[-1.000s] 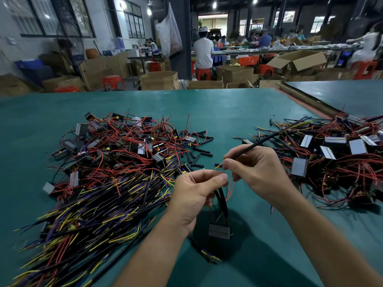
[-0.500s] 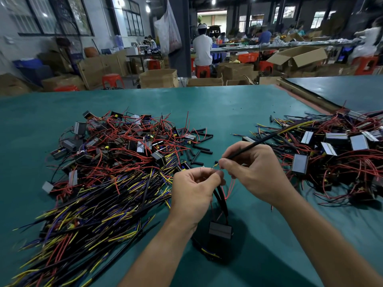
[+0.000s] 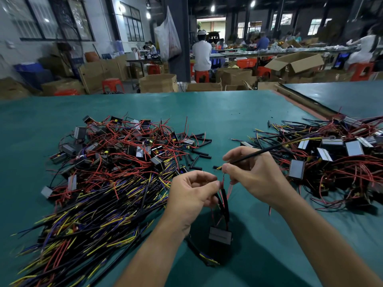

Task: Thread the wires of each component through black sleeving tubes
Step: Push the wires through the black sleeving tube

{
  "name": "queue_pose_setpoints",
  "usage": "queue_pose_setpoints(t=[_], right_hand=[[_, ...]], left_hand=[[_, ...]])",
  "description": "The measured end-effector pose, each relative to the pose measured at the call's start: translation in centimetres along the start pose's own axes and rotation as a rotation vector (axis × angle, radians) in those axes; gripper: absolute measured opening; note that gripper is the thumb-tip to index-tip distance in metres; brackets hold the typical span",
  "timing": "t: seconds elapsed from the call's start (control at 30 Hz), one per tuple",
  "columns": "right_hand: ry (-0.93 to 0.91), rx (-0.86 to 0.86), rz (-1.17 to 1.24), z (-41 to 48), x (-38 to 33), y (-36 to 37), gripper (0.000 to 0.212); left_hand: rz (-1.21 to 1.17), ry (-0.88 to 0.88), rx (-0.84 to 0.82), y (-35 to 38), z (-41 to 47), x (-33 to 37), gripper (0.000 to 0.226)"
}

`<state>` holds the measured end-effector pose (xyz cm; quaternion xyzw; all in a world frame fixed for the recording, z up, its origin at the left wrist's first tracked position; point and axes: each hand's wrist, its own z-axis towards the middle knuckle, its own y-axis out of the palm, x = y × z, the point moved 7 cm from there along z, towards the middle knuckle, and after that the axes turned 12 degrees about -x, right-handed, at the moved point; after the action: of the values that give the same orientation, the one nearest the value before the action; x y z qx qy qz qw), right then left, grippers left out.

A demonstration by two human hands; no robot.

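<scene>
Black sleeving tube [image 3: 259, 152] gripped at its near end in our right hand [image 3: 255, 179], above the green table [image 3: 217, 112].

At the left we see a pile of components [image 3: 116, 160] with red, yellow and purple leads; short loose tubes [image 3: 200, 152] lie just beside its right edge. Our left hand [image 3: 190, 195] pinches the red wires [image 3: 223, 183] of one component [image 3: 220, 236], which sits below that hand; we cannot tell whether it touches the table. The right hand pinches the tube between thumb and forefinger, near the left fingertips but apart from them, and the tube slants up to the right. A second pile [image 3: 331, 158] lies at the far right.
</scene>
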<state>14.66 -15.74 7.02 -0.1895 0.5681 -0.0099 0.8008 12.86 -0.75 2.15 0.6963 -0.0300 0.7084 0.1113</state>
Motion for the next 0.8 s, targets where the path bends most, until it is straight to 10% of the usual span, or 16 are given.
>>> queue_pose_setpoints(t=[0.8], right_hand=[[0.024,-0.094,0.046,-0.22,-0.24,0.13,0.007]], left_hand=[[-0.114,-0.026,-0.01,-0.57,-0.05,0.24,0.009]])
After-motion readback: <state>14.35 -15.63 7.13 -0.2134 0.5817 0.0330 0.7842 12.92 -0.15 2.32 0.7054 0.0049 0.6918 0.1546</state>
